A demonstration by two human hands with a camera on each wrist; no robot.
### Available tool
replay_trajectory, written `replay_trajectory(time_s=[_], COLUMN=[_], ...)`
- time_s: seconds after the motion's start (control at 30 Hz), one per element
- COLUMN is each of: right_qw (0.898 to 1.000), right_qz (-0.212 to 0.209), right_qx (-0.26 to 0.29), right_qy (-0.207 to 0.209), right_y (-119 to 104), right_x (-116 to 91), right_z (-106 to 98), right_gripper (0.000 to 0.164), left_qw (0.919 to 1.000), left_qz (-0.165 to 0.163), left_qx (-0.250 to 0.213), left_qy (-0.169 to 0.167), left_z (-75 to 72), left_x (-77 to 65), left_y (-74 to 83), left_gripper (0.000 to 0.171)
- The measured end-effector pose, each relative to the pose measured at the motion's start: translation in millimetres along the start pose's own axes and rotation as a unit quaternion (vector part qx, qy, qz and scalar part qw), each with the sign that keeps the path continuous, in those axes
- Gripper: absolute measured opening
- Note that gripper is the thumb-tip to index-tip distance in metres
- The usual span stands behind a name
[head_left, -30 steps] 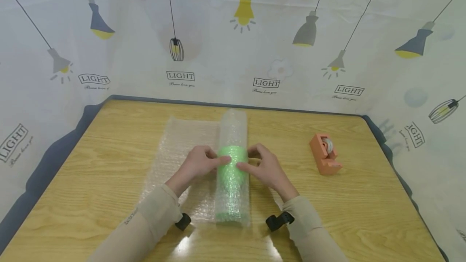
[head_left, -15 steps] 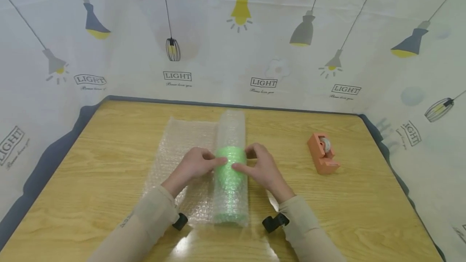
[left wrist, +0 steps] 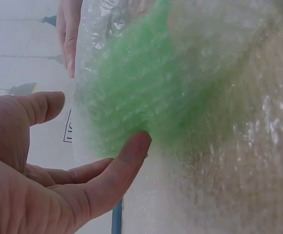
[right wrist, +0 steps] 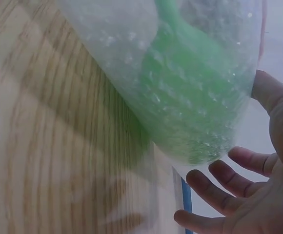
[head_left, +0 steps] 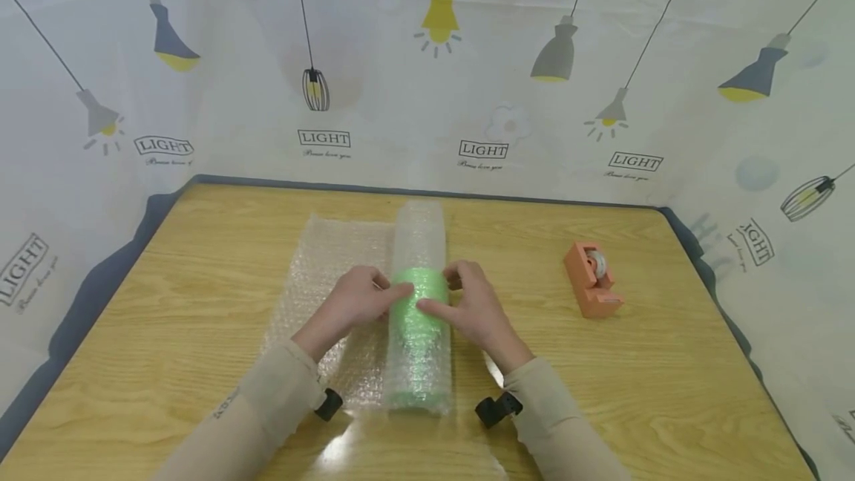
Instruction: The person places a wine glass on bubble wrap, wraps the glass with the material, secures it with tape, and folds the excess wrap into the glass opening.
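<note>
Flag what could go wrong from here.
Unrolling: loose bubble wrap lies flat left of the roll, the tape dispenser apart; letting go could loosen it.
Slippage: the green item extends close to the near end, might slide out.
Skew: left grip and right grip sit midway; ends may wander.

The person wore long beige sleeves (head_left: 564,421), lightly creased and gathered near the wrists. The left sleeve (head_left: 283,388) bore a small dark marking (head_left: 225,403), too small to read. At each cuff (head_left: 542,384) sat a chunky black wrist device (head_left: 496,410).
</note>
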State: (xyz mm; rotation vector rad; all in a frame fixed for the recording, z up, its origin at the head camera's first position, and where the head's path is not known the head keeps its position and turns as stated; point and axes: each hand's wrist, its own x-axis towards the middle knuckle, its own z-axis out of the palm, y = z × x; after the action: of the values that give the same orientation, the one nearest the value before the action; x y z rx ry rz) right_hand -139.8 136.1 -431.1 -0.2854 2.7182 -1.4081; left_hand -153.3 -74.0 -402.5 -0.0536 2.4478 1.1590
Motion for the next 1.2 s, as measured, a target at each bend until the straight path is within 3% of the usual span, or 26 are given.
replay_trajectory(time_s=[0.2,0.5,0.8,1.07,1.2], right_qw=[1.0,0.998,0.996,0.997,0.998], right_qz=[-0.016,-0.053,-0.077,-0.058,-0.046], right_qx=[-0.008,-0.033,-0.037,-0.033,-0.032], right_qy=[0.002,0.003,-0.015,-0.026,-0.035], right_y=[-2,-4,0,2,3], right_x=[0,-2,-4,-5,-6], right_z=[4,4,-3,-3,-2], right_gripper=[0.056,0.057,0.058,0.064,0.066], left_qw=[0.9992,0.9989,0.9989,0.999,0.999], left_qz=[-0.013,-0.018,-0.018,-0.029,-0.033], left_qx=[0.036,0.042,0.044,0.031,0.024], left_qy=[0.005,0.012,0.004,-0.015,-0.017], left_z=[3.8,5.1,-1.5,-6.6,-7.5], left_x=[2.7,4.4,4.7,4.0,3.1], left_y=[5.8,7.8,0.6,-5.6,-7.8], left_gripper=[0.06,0.064,0.057,0.073,0.073])
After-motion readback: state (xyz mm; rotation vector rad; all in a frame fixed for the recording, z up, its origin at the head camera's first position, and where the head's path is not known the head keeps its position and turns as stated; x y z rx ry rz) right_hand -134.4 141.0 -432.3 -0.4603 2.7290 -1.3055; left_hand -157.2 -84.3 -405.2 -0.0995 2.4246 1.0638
